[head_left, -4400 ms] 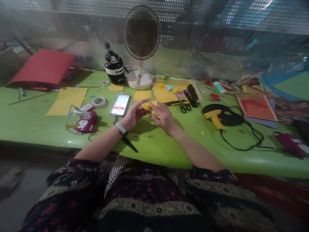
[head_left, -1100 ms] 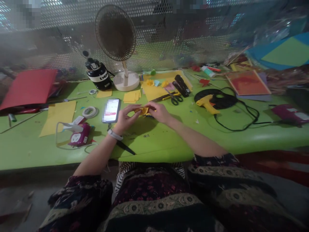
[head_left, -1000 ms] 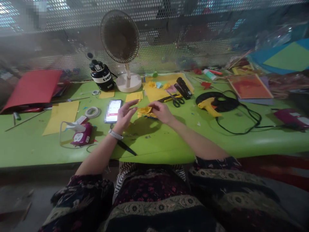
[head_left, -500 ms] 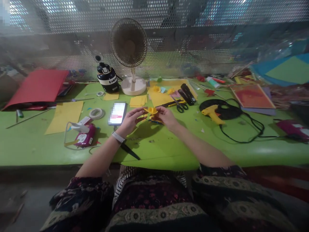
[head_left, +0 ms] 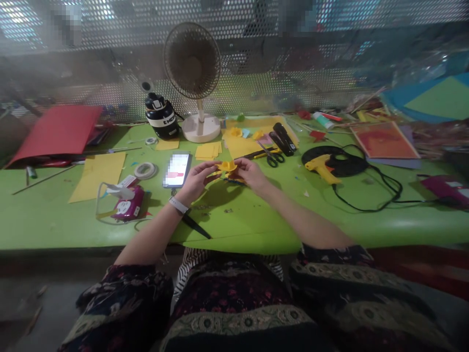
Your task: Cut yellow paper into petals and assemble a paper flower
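A small yellow paper piece [head_left: 227, 166] with raised, curled edges is held between my two hands above the green table [head_left: 252, 225]. On its left side, my left hand [head_left: 197, 181] pinches the edge with thumb and fingertips. My right hand [head_left: 252, 175] grips the opposite edge, fingers bent. Below the piece, near my right fingers, lie more small yellow bits and something dark blue, too small to make out. A phone [head_left: 176, 170] with a lit screen lies just left of my left hand.
Behind my hands are yellow sheets [head_left: 208, 150], scissors [head_left: 274, 155], a stapler [head_left: 284, 139], a fan [head_left: 201, 128] and a bottle [head_left: 161, 120]. At right, a yellow glue gun [head_left: 322, 168] rests on a black disc. Tape [head_left: 145, 170] and a purple power block [head_left: 130, 203] sit left.
The view has shifted slightly. Both hands still hold the yellow piece, which looks a little flatter and more tilted than before.
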A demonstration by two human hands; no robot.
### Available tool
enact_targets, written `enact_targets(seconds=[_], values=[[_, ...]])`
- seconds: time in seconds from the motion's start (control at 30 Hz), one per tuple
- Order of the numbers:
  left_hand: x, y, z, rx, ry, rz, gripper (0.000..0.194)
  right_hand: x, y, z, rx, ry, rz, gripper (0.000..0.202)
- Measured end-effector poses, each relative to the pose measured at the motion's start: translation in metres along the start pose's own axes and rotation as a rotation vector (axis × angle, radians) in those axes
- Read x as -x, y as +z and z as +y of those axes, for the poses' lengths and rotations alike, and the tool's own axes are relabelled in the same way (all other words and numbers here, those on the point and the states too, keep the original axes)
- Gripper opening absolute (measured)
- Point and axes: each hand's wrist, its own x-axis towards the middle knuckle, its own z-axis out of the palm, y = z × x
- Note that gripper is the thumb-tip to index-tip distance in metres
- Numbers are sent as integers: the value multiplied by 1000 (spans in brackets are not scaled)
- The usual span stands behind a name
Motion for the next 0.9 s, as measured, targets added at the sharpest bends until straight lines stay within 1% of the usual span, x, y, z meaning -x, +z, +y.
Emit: enact_targets(seconds=[0.1,0.23,0.33,0.43,0.53,0.63,0.7,0.8,0.9], values=[[0,-1,0,-57,-2,17,22,2,-1,-2,124,-95,5,29],[-1,-3,-4,-180,28,29,29,10,0,-9,499,-302,-3,15],[-2,-4,-9,-340,77,-8,30,15,2,-14,702,-406,-25,17],[-3,-4,-13,-486,160,-34,25,18,3,-17,745,-436,-35,20],[-3,-3,-13,-633,318,-37,20,18,3,-16,744,-423,-45,22],[-2,-3,-10,-825,443,-30,21,17,1,-16,813,-389,-85,27],[-1,-3,-8,-926,480,-27,23,16,-1,-16,898,-395,-123,30],[1,-2,-6,-1033,517,-24,25,16,-2,-15,1009,-443,-161,32],[3,-1,-4,-1090,546,-14,27,16,-2,-14,1077,-473,-145,33]])
